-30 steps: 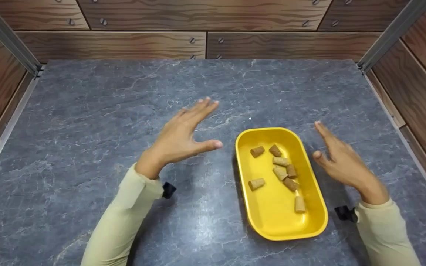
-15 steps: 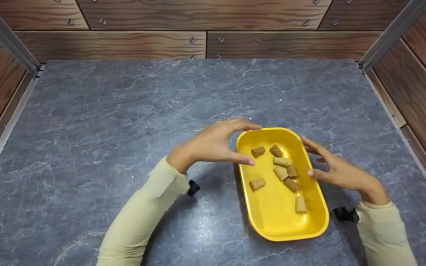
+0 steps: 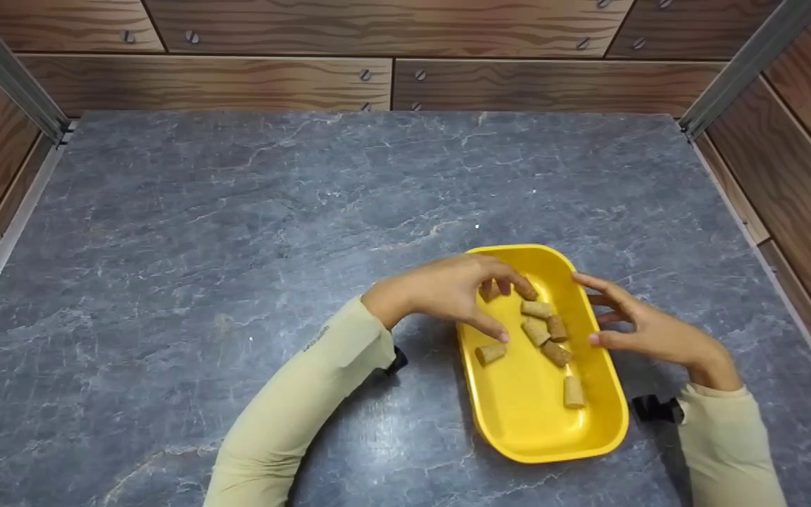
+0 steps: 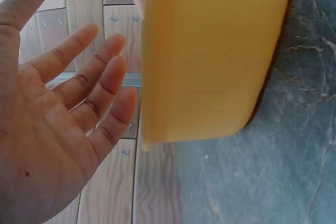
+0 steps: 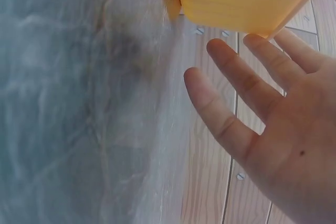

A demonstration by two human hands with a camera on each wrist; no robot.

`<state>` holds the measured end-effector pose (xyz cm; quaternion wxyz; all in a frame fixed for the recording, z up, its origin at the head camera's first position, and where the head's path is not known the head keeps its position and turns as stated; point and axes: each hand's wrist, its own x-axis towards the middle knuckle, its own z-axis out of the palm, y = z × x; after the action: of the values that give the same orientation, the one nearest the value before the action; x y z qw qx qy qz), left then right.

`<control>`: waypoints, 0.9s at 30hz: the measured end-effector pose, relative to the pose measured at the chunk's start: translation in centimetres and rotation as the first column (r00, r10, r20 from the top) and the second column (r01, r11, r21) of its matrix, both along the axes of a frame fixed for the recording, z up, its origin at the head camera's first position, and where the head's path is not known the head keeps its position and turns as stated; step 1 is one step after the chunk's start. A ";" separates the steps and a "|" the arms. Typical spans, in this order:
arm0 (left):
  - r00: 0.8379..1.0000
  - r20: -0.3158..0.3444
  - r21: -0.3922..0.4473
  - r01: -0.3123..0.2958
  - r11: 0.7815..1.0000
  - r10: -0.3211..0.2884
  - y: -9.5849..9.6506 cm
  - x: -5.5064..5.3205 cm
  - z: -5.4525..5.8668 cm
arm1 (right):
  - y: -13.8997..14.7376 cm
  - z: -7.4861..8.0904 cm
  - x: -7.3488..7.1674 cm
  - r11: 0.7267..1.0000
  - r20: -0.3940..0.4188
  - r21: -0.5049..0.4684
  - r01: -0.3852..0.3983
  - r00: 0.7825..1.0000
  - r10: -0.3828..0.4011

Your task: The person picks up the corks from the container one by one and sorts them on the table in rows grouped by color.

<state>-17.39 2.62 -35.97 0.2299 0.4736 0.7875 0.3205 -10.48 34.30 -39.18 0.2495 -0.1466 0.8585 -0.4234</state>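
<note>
A yellow oblong tray (image 3: 518, 422) stands on the table at right of centre, holding several tan and brown tapered corks. My left hand (image 3: 448, 287) reaches over its left rim, fingers spread and gently bent above the corks at the far end, partly covering them. Just by the thumb lies a tan cork (image 3: 491, 353); another tan cork (image 3: 574, 391) lies near the tray's right wall. The left wrist view has nothing in that palm (image 4: 52, 124). Along the tray's right side is my right hand (image 3: 659, 341), fingertips and thumb tip at the rim, fingers loosely spread.
The tabletop (image 3: 236, 211) is grey and marble-patterned. Wood-patterned panels (image 3: 377, 28) close off the back and both sides, with metal posts (image 3: 15, 77) at the rear corners. A black wrist mount (image 3: 655, 408) sits under the right sleeve.
My left hand has moved right, from the bare table to over the tray. My right hand has come in to the tray's right rim. The tray has barely shifted.
</note>
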 end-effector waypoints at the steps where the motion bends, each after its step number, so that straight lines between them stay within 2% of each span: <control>1: 1.000 0.019 -0.011 0.009 1.000 -0.009 0.2 0.0 -0.2 | 0.1 -0.1 0.0 1.000 -0.006 -0.002 -0.002 1.000 0.002; 5: 0.998 0.051 -0.059 0.039 0.998 -0.036 0.9 -0.2 -0.8 | 0.2 -0.3 -0.1 1.000 0.005 -0.025 0.004 1.000 -0.003; 9: 0.998 0.027 -0.127 0.064 0.990 -0.061 1.4 -0.3 -1.1 | 0.2 -0.4 -0.2 0.999 -0.002 -0.033 0.004 1.000 -0.004; 12: 0.997 0.017 -0.207 0.084 0.975 -0.082 1.8 -0.4 -1.1 | 0.3 -0.4 -0.3 1.000 -0.014 -0.029 0.000 1.000 0.000; 16: 0.994 0.015 -0.325 0.105 0.940 -0.106 2.4 -0.3 -1.0 | 0.4 -0.5 -0.3 0.999 -0.010 -0.034 -0.004 1.000 0.003; 19: 0.992 -0.013 -0.408 0.112 0.906 -0.129 2.9 -0.2 -1.0 | 0.4 -0.6 -0.3 0.999 -0.003 -0.043 -0.007 1.000 0.007; 23: 0.983 -0.076 -0.487 0.109 0.866 -0.166 3.3 0.1 -1.0 | 0.3 -0.6 -0.3 0.999 0.005 -0.050 -0.004 1.000 0.004; 27: 0.967 -0.164 -0.557 0.070 0.827 -0.193 3.6 0.5 -1.1 | 0.3 -0.4 -0.2 0.999 0.002 -0.054 -0.002 1.000 0.002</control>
<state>-16.94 6.18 -37.07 0.2914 0.4731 0.8313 0.0128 -10.73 34.59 -39.54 0.2468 -0.1537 0.8462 -0.4464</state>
